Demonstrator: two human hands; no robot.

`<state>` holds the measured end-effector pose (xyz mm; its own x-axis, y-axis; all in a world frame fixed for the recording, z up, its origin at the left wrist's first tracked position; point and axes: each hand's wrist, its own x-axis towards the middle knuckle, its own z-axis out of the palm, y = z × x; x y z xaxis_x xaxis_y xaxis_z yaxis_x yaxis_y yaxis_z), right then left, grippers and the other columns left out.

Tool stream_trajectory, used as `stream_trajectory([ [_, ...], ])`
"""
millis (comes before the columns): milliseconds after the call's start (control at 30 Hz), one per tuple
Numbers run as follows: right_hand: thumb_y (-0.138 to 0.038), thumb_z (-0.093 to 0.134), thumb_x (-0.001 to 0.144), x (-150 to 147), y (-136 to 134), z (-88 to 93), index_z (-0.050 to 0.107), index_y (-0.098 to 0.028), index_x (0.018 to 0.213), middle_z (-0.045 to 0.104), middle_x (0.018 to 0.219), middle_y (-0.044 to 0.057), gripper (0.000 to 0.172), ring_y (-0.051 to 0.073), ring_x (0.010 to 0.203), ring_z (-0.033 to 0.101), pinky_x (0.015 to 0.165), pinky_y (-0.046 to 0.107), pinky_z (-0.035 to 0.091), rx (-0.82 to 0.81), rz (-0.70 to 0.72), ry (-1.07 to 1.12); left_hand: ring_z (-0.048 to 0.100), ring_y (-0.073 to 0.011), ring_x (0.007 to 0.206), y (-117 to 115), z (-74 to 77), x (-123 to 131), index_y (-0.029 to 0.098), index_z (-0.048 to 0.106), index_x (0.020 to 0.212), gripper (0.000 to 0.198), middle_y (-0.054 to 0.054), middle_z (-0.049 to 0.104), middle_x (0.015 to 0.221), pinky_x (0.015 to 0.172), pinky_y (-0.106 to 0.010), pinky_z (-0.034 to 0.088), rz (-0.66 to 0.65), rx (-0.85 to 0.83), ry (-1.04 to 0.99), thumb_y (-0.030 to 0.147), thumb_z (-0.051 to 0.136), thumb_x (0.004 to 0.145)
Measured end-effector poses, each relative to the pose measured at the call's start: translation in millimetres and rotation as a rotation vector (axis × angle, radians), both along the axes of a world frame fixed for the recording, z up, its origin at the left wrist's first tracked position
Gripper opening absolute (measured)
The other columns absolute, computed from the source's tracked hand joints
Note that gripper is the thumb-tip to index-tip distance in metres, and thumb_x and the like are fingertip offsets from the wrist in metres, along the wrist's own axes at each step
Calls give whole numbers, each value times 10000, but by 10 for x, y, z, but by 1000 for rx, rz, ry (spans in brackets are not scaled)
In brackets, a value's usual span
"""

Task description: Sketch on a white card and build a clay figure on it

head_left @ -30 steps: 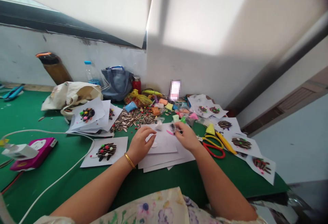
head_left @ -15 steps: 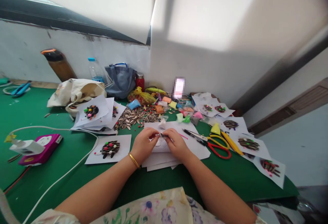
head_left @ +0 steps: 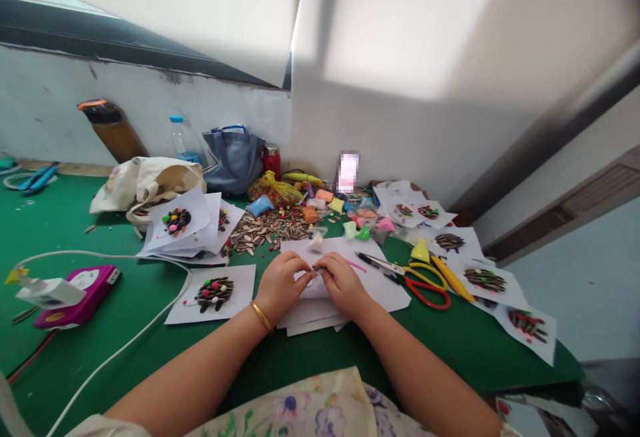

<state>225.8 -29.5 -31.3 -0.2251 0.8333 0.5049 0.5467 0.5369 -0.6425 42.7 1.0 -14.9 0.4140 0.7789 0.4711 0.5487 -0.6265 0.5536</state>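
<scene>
My left hand (head_left: 284, 285) and my right hand (head_left: 345, 285) meet over white paper sheets (head_left: 380, 287), fingertips almost touching. Both are closed in a pinch around a small dark piece (head_left: 317, 268); it is too small to name for certain, though its colour resembles the seeds nearby. Something whitish shows just under the fingers. A gold bangle (head_left: 262, 315) circles my left wrist. Beyond the hands, a small bag of white clay (head_left: 317, 241) rests on the paper's far edge. Left of my left hand lies a card with a seed-and-clay figure (head_left: 215, 293).
Striped sunflower seeds (head_left: 250, 231) are heaped behind the hands, beside bags of coloured clay (head_left: 336, 205). Red-and-yellow scissors (head_left: 425, 285) and a black pen (head_left: 377, 265) lie right. Decorated cards (head_left: 485, 281) line the right edge. A white cable (head_left: 127, 340) crosses the left side.
The fingertips have shifted slightly around the small dark piece, which now sits a little lower. The camera view has tilted slightly; nothing else visibly moved.
</scene>
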Motion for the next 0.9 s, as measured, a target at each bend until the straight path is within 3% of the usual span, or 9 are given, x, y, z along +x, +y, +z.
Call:
stream_trajectory([
  [233,-130,440,921,-9,-20,29,589,-201,1033,582,974,74,200,214,949,537,857,371,462,47,-9,-43,579,-186,839,3,-12,-7,202,694,889,88,-29,610,851,780,-311,456,0,22,24,268,679,832],
  [433,-131,452,917,-19,-24,16,592,-201,995,587,958,71,175,210,931,541,838,355,463,54,-21,-93,574,-177,825,41,-7,-21,192,661,766,62,-25,606,846,791,-311,455,-39,-69,63,195,657,827],
  [700,-140,590,808,-20,-34,55,578,-204,1073,590,997,76,272,235,957,537,846,372,455,106,-35,-162,534,-185,837,-8,38,-13,187,567,795,85,-25,565,857,777,-318,434,-56,-6,88,192,565,880],
  [900,-231,584,880,-15,-34,52,615,-211,946,585,858,46,76,206,829,533,750,334,425,119,-72,-235,519,-190,809,-26,45,-6,189,558,797,157,-40,556,849,746,-319,415,-94,62,191,238,492,930],
])
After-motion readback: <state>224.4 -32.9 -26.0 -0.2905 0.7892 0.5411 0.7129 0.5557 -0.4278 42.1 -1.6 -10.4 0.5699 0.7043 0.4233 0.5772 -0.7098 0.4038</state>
